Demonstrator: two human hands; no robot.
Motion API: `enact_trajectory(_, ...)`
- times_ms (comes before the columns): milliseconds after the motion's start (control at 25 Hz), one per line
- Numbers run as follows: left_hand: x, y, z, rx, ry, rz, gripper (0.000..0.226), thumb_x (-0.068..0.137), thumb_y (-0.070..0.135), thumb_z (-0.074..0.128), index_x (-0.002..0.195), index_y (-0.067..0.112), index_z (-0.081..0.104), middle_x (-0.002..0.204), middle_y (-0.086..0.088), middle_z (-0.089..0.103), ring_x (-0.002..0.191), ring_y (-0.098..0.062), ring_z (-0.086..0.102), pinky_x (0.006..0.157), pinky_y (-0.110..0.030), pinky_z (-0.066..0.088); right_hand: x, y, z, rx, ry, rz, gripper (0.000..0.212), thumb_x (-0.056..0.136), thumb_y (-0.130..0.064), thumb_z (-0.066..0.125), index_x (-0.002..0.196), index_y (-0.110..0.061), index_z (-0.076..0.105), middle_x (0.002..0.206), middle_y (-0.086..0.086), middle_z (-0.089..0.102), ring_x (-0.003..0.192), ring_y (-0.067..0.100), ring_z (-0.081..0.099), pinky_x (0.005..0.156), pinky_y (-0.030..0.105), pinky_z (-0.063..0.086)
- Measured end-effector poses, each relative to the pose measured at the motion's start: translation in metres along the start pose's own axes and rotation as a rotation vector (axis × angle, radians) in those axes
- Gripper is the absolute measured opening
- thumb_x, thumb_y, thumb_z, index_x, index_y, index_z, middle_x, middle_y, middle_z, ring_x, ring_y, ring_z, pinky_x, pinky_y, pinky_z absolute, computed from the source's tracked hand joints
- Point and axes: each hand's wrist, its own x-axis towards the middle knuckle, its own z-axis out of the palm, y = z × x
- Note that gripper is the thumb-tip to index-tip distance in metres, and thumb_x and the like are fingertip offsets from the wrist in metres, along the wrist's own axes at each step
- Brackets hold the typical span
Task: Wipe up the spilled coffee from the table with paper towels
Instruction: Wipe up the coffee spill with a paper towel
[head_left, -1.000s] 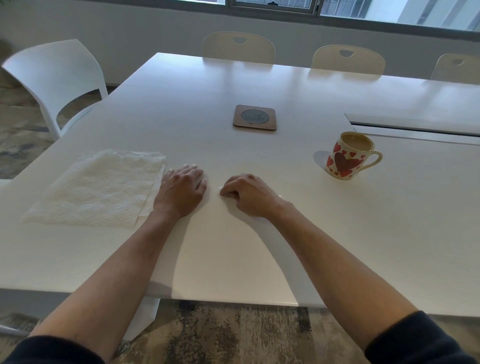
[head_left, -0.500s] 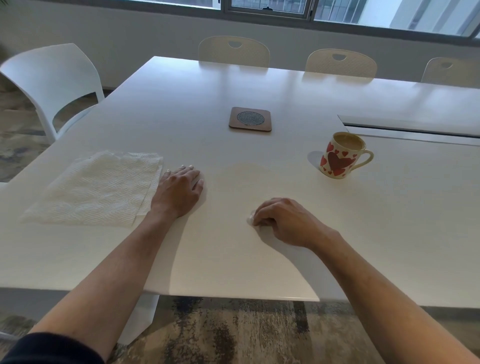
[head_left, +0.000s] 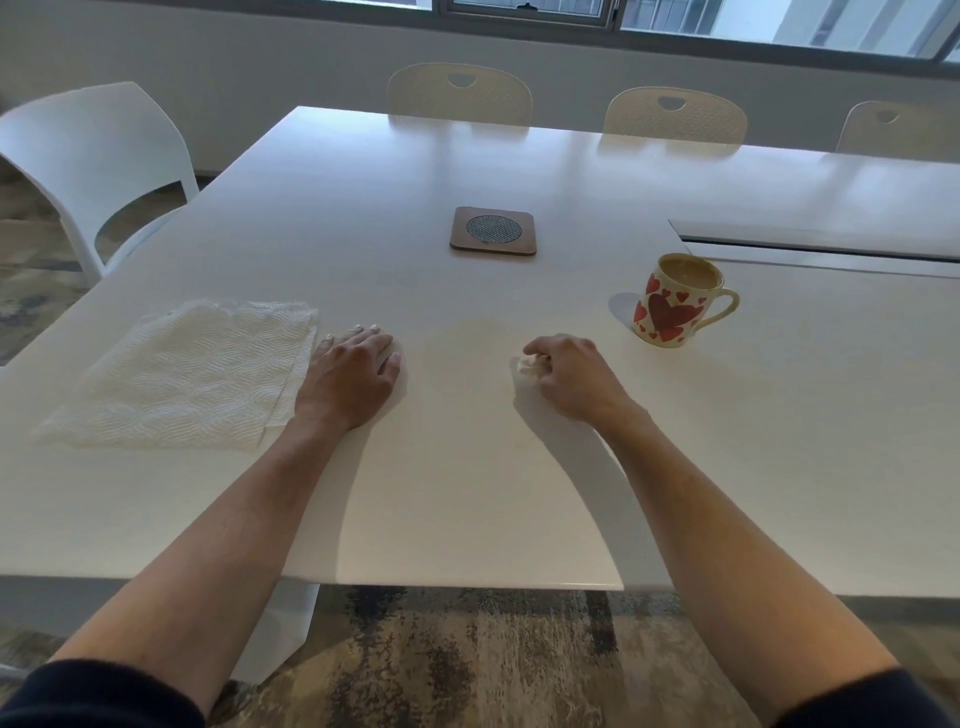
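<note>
My right hand is closed around a small crumpled wad of paper towel, pressed onto the white table; only a bit of the wad shows past the fingers. A faint pale-brown coffee smear lies on the tabletop between my hands. My left hand rests flat, palm down, just left of the smear, fingers apart, holding nothing. A stack of white paper towels lies flat to the left, touching my left hand's edge.
A heart-patterned mug full of coffee stands to the right of my right hand. A brown square coaster sits farther back. A cable slot runs at the right. A white chair stands left; beige chairs line the far side.
My right hand with the wad swept from beside my left hand down to the right, then moved away from me toward the mug. My left hand stayed put.
</note>
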Motion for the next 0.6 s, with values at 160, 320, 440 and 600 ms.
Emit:
enact_trajectory(160, 0.001, -0.001, 0.001, 0.01, -0.001, -0.001, 0.033, 0.096, 0.034, 0.047, 0.121, 0.02, 0.062, 0.145, -0.006, 0.051, 0.139, -0.021, 0.04, 0.117, -0.044, 0.023, 0.005, -0.018, 0.011, -0.062, -0.112, -0.084, 0.039, 0.088, 0.0, 0.046, 0.115, -0.008, 0.073, 0.12, 0.015, 0.066, 0.112, 0.031, 0.06, 0.096, 0.031, 0.042)
enact_trajectory(320, 0.001, -0.001, 0.001, 0.01, -0.007, 0.002, 0.033, 0.096, 0.034, 0.046, 0.12, 0.02, 0.063, 0.145, -0.006, 0.051, 0.139, -0.021, 0.04, 0.116, -0.044, 0.024, -0.014, -0.025, 0.013, -0.039, -0.147, -0.203, 0.037, 0.088, 0.002, 0.047, 0.111, -0.009, 0.075, 0.117, 0.008, 0.069, 0.109, 0.028, 0.061, 0.095, 0.032, 0.046)
enact_trajectory(440, 0.001, -0.002, 0.001, 0.014, -0.01, 0.003, 0.033, 0.096, 0.035, 0.046, 0.12, 0.02, 0.063, 0.146, -0.006, 0.05, 0.14, -0.021, 0.039, 0.117, -0.044, 0.022, -0.036, -0.015, 0.01, -0.048, -0.128, -0.185, 0.034, 0.091, -0.001, 0.049, 0.111, -0.01, 0.075, 0.118, 0.005, 0.07, 0.111, 0.025, 0.06, 0.097, 0.036, 0.048)
enact_trajectory(600, 0.002, -0.002, 0.002, 0.017, -0.008, 0.007, 0.034, 0.096, 0.035, 0.046, 0.121, 0.02, 0.062, 0.145, -0.006, 0.051, 0.139, -0.021, 0.04, 0.117, -0.045, 0.024, -0.065, -0.015, 0.01, -0.103, -0.085, -0.16, 0.03, 0.093, -0.006, 0.05, 0.106, -0.01, 0.076, 0.111, 0.007, 0.071, 0.104, 0.024, 0.064, 0.091, 0.04, 0.053)
